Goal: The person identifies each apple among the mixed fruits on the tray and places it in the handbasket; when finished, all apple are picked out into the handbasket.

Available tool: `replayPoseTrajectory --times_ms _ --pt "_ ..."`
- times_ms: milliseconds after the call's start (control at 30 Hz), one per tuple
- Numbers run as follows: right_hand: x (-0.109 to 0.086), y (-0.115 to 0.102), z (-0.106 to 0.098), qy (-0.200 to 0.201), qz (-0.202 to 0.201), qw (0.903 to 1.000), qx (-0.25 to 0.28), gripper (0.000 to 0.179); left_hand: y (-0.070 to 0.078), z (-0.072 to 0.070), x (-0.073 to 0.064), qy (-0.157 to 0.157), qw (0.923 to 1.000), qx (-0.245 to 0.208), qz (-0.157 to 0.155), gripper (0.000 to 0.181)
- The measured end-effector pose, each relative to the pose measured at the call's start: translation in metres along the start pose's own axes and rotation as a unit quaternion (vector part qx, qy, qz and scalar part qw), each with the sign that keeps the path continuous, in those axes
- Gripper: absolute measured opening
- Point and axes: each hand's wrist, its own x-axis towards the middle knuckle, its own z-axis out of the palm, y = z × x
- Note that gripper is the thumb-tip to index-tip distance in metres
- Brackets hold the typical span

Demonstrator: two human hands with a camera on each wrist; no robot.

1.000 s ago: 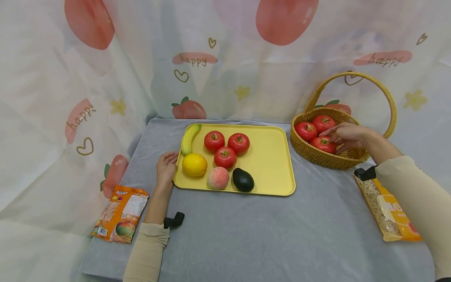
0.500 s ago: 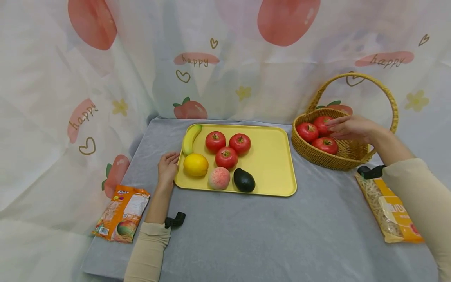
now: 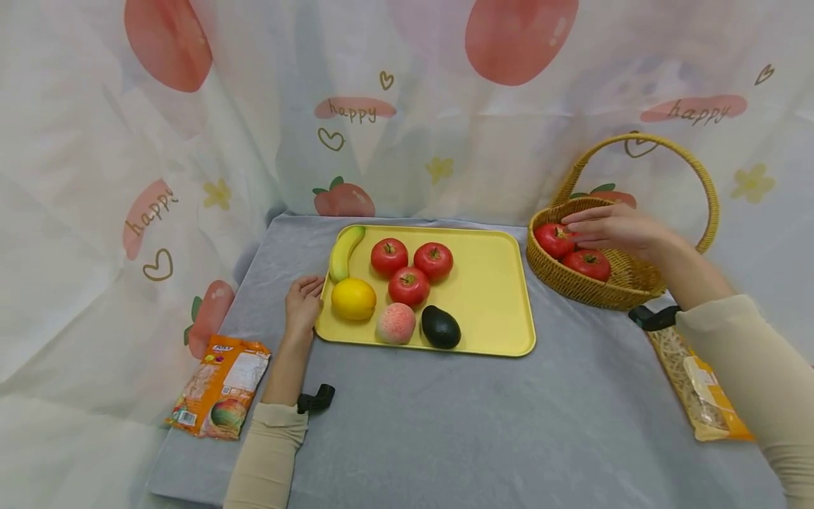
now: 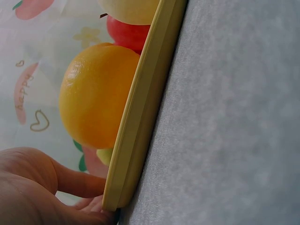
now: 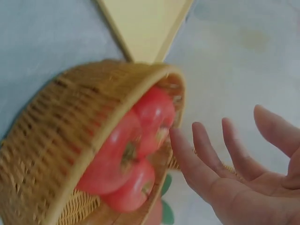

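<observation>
My left hand (image 3: 302, 305) grips the left edge of a yellow tray (image 3: 490, 297), its fingers at the rim in the left wrist view. On the tray lie a banana (image 3: 343, 254), a lemon (image 3: 353, 299), three red apples (image 3: 409, 286), a peach (image 3: 396, 324) and a dark avocado (image 3: 441, 328). My right hand (image 3: 613, 227) hovers over a wicker basket (image 3: 566, 284) with its fingers spread and nothing held. In the right wrist view, three red apples (image 5: 112, 159) sit inside the basket, the fingertips close to them. From the head, the hand hides the back apple.
An orange snack packet (image 3: 219, 389) lies at the table's left edge. Another orange and clear packet (image 3: 696, 389) lies at the right, partly under my right sleeve. The basket's tall handle (image 3: 702, 177) arches up before the patterned curtain (image 3: 407, 155).
My right hand has lifted from the near apple in the basket, then shifted left over the apples at the back. The left hand stays at the tray's edge.
</observation>
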Motion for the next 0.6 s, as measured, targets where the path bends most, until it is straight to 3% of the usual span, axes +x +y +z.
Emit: replayPoseTrajectory --times_ms 267,600 --pt "0.009 -0.02 0.036 -0.021 -0.026 0.9994 0.01 0.052 -0.001 0.0 0.0 -0.005 1.0 0.0 0.002 0.058" --pt "0.034 -0.038 0.083 -0.026 -0.035 0.999 0.013 0.049 0.0 0.0 0.0 -0.004 0.9999 -0.009 0.008 0.059"
